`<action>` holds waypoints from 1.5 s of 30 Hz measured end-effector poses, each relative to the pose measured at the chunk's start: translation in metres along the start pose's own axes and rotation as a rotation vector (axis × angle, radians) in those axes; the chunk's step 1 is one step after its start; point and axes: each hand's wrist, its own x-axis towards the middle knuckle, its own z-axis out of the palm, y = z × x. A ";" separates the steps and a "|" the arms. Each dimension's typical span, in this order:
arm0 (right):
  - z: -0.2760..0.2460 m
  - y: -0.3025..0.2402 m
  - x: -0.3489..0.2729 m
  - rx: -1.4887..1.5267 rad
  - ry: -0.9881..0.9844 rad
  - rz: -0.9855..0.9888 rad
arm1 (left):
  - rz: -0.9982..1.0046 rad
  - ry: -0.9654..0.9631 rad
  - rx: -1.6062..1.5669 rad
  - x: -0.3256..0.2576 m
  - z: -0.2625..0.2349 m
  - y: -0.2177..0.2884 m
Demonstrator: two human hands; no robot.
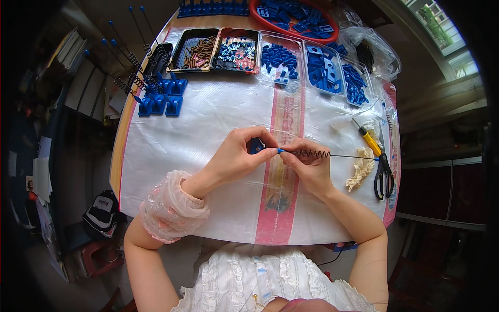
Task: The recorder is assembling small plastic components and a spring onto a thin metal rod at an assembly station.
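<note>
Over the middle of the table, my left hand (236,156) is closed on a blue plastic piece (254,146), partly hidden behind the fingers. My right hand (312,171) pinches a dark coiled spring wire (317,154) close to its left end. A small blue tip (281,151) shows where the thumbs and fingertips of both hands meet. From the coil a straight thin rod runs right, toward the scissors. Whether the blue tip is joined to the blue piece, I cannot tell.
Several blue bases (158,104) with upright spring rods stand at the left. Along the back are trays of screws (201,52), nuts (236,49) and blue parts (279,57), plus a red basin (253,10). To the right lie a yellow-handled screwdriver (370,143), black scissors (383,177) and cream finger cots (360,169).
</note>
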 end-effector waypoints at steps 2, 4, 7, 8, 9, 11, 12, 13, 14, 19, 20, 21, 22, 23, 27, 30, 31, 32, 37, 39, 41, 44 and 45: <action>0.001 -0.001 0.000 0.006 0.001 -0.003 | 0.002 0.003 -0.017 0.000 0.000 -0.001; 0.001 -0.002 0.000 -0.003 0.001 0.005 | 0.008 -0.001 -0.010 0.000 0.000 -0.001; 0.000 -0.001 0.000 -0.003 0.001 0.004 | 0.016 -0.003 -0.013 0.001 -0.001 -0.005; 0.000 0.000 0.000 -0.002 0.001 0.001 | 0.018 -0.003 -0.016 0.001 -0.001 -0.006; 0.000 0.000 0.000 0.000 0.003 0.005 | 0.016 -0.004 -0.016 0.001 -0.001 -0.006; 0.000 0.000 0.000 0.002 0.006 0.013 | 0.011 -0.007 -0.016 0.000 -0.001 -0.005; 0.000 0.001 0.000 -0.003 0.006 0.006 | 0.015 -0.007 -0.004 0.000 -0.001 -0.004; 0.000 0.001 0.000 -0.008 0.005 -0.002 | 0.018 -0.007 0.008 0.000 0.000 -0.002; 0.000 0.001 0.000 -0.013 0.004 -0.009 | 0.022 -0.007 0.019 0.000 0.000 0.000; 0.000 -0.001 0.000 -0.026 0.007 0.008 | -0.013 -0.014 -0.004 0.000 0.000 -0.003; 0.000 -0.001 0.000 -0.018 0.009 0.002 | -0.015 -0.017 -0.006 0.000 0.000 -0.003; 0.000 -0.001 0.000 -0.010 0.008 0.010 | -0.011 -0.018 -0.010 0.000 -0.001 -0.004; -0.001 -0.001 0.000 -0.002 0.007 0.019 | -0.007 -0.019 -0.015 0.000 -0.002 -0.006; -0.002 -0.001 0.000 0.006 0.006 0.027 | -0.003 -0.020 -0.019 0.001 -0.002 -0.006; 0.000 -0.003 0.000 0.041 0.030 0.051 | 0.008 -0.018 -0.003 0.001 -0.001 -0.004; -0.001 -0.002 0.000 0.063 0.048 0.055 | 0.040 -0.004 0.062 0.001 -0.001 -0.002; -0.003 0.001 0.000 0.073 0.054 0.058 | 0.028 -0.002 0.070 0.001 -0.001 0.000; -0.005 0.002 0.000 0.083 0.060 0.061 | 0.016 0.000 0.077 0.002 -0.001 0.001; -0.004 -0.003 0.001 0.022 0.117 0.043 | 0.154 0.136 -0.037 0.003 0.002 -0.004; -0.004 -0.003 0.001 0.012 0.151 0.016 | 0.180 0.217 -0.062 0.004 0.003 -0.004; -0.004 -0.003 0.000 0.017 0.185 -0.009 | 0.190 0.311 -0.079 0.006 0.003 -0.002; -0.005 -0.002 0.000 0.008 0.214 -0.072 | 0.270 0.360 -0.120 0.006 0.002 -0.003; -0.004 -0.002 0.001 0.012 0.223 -0.075 | 0.309 0.376 -0.135 0.005 0.001 -0.002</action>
